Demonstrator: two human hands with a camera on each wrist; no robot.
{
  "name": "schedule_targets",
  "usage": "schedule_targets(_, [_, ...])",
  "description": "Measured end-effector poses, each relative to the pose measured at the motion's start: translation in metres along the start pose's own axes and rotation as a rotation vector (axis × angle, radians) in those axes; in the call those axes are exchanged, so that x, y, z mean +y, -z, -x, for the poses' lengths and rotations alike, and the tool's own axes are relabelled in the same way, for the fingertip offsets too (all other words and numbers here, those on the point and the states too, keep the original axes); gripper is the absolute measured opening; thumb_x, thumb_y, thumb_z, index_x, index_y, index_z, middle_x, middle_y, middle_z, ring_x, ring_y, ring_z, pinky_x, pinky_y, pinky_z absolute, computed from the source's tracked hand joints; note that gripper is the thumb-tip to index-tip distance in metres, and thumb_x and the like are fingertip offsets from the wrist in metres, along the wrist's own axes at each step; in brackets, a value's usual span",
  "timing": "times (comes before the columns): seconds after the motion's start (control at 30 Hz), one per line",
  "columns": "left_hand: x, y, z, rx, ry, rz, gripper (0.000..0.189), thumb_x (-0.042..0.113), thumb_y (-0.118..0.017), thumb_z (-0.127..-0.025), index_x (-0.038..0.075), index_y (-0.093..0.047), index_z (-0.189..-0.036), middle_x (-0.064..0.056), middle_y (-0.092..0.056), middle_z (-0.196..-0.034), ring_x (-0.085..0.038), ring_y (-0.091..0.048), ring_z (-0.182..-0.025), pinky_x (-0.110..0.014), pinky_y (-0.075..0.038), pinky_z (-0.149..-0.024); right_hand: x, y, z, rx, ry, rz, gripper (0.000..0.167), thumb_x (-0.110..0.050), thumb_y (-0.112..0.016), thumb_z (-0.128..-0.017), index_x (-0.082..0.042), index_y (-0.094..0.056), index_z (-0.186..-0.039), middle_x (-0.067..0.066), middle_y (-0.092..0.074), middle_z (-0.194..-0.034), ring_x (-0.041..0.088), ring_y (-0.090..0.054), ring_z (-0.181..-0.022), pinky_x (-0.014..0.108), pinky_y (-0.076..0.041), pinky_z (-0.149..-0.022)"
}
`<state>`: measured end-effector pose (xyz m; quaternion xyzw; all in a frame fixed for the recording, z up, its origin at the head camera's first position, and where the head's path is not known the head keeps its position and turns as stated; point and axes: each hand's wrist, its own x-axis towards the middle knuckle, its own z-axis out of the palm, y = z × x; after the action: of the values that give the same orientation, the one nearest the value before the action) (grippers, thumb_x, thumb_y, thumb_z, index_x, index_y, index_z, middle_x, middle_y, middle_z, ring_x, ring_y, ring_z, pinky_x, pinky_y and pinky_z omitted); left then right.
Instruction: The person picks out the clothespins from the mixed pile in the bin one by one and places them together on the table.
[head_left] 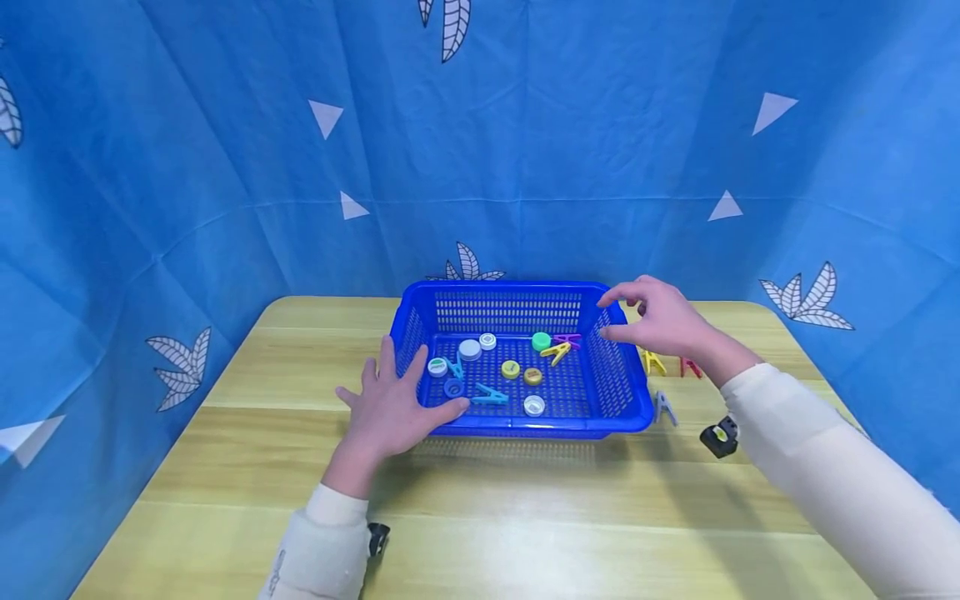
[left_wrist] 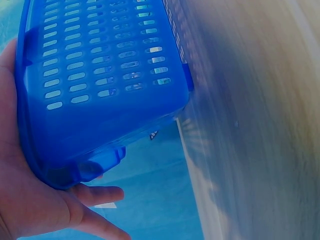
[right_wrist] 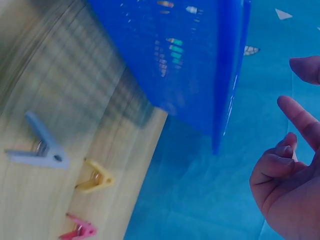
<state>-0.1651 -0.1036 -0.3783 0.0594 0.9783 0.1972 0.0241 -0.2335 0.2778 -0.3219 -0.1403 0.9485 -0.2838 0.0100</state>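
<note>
A blue plastic basket [head_left: 525, 423] with slotted walls stands on the table, holding several bottle caps and clothespins. My left hand [head_left: 386, 408] rests on its front left corner, fingers spread and thumb along the front rim. In the left wrist view, two fingers [left_wrist: 102, 195] stretch out past the corner. Over the right rim is my right hand [head_left: 660, 317], thumb and index finger apart with nothing between them and the other fingers curled. The right wrist view shows a gap between this hand and the basket wall [right_wrist: 200, 100]. Inside lie a green cap [head_left: 541, 341], a yellow clothespin [head_left: 556, 353] and a light blue clothespin [head_left: 490, 395].
On the wooden table [head_left: 495, 517], right of the basket, lie a grey clothespin [head_left: 663, 407], a yellow clothespin [right_wrist: 95, 176] and a red clothespin [head_left: 691, 367]. A blue curtain [head_left: 525, 150] with white leaves and triangles hangs behind and at both sides.
</note>
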Motion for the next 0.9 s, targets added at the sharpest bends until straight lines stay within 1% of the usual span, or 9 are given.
schedule_targets(0.17, [0.000,0.000,-0.001,-0.002,0.010,0.002,0.117,0.092,-0.048,-0.072,0.019,-0.026,-0.160,-0.022,0.007,-0.164,-0.058,-0.004,-0.143,-0.087,0.005,-0.091,-0.009,-0.004,-0.010,-0.007,0.034,0.009,0.042,-0.036,-0.077,-0.086,-0.014,-0.069,-0.121,0.015,-0.056,-0.116,0.035,-0.048,-0.104,0.049,-0.047,-0.077])
schedule_targets(0.4, [0.001,0.001,0.000,0.005,0.015,0.007,0.115,0.090,-0.051,-0.073,0.019,-0.026,-0.160,-0.022,0.006,-0.164,-0.058,-0.005,-0.143,-0.086,0.005,-0.092,-0.019,-0.008,-0.021,0.009,0.046,0.017,0.039,-0.033,-0.078,-0.085,-0.015,-0.070,-0.119,0.010,-0.056,-0.109,0.031,-0.049,-0.096,0.047,-0.047,-0.073])
schedule_targets(0.6, [0.000,0.001,-0.001,0.005,0.018,0.004,0.115,0.090,-0.051,-0.073,0.019,-0.026,-0.160,-0.022,0.006,-0.164,-0.057,-0.003,-0.143,-0.086,0.006,-0.092,-0.030,-0.012,-0.032,0.019,0.068,0.014,0.034,-0.029,-0.078,-0.084,-0.015,-0.072,-0.115,0.009,-0.056,-0.106,0.030,-0.050,-0.095,0.047,-0.047,-0.074])
schedule_targets(0.9, [0.001,0.001,-0.001,0.003,0.013,-0.007,0.113,0.089,-0.052,-0.074,0.019,-0.027,-0.160,-0.023,0.004,-0.164,-0.057,-0.004,-0.143,-0.086,0.005,-0.092,-0.042,-0.023,-0.047,-0.020,0.141,-0.013,0.034,-0.029,-0.079,-0.084,-0.013,-0.073,-0.112,0.013,-0.060,-0.108,0.031,-0.051,-0.096,0.045,-0.045,-0.076])
